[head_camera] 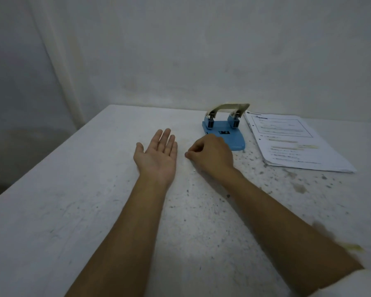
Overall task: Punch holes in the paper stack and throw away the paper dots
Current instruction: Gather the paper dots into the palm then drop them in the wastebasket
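Note:
A blue two-hole punch [224, 130] with a pale metal lever raised stands on the white table [94, 211] near the back. To its right lies a stack of printed paper [291, 142] with punched holes along its left edge. My left hand [157, 153] lies palm up and flat on the table, fingers apart, with nothing visible in it. My right hand [211, 155] is just in front of the punch, knuckles up, its fingertips pinched together against the table surface. Whether paper dots are between the fingers is too small to tell. A tiny white speck [194, 170] lies beside the right wrist.
The table is speckled with dark marks, mostly on its right half. A plain wall [180, 50] rises right behind the table. The table's left edge drops to a dim floor at the left. No bin is in view.

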